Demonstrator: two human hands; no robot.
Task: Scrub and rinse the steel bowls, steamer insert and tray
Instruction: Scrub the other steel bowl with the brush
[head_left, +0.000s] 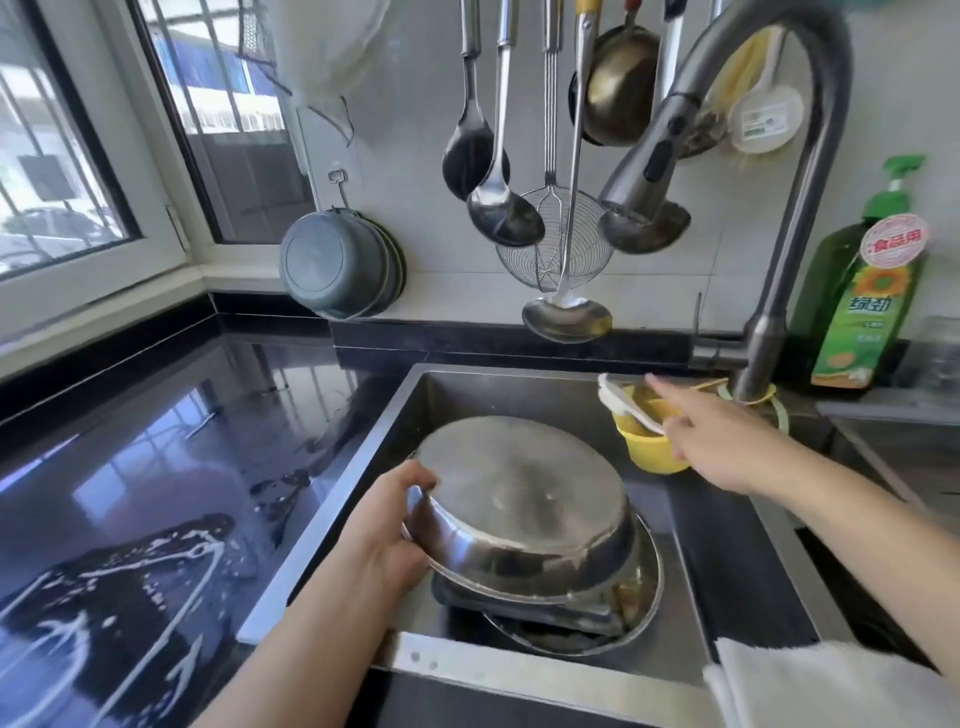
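A white cloth (831, 686) is lying at five o'clock on the near sink (545, 675) rim. At the frame's centre, an upturned steel bowl (519, 504) is being gripped at its left rim by the left hand (387, 535), thumb on the outer wall and fingers curled under the edge. The bowl is being held tilted over a dark tray (524, 610) and a second bowl (644, 587), both stacked in the sink beneath it. At two o'clock, the right hand (722, 441) is being stretched out with its fingers nearly straight, the fingertips reaching a white brush (623, 402) standing in a yellow cup (649, 452); whether anything is being pinched cannot be told. Past it, the tap (769, 332) is rising from the far rim. At three o'clock a green soap bottle (862, 306) is standing, its label reading 绿劲 and its round sticker 食品用. At twelve o'clock ladles (498, 208) are hanging on the wall, and grey basins (337, 265) at eleven. The black counter (156, 467) at nine o'clock is wet.
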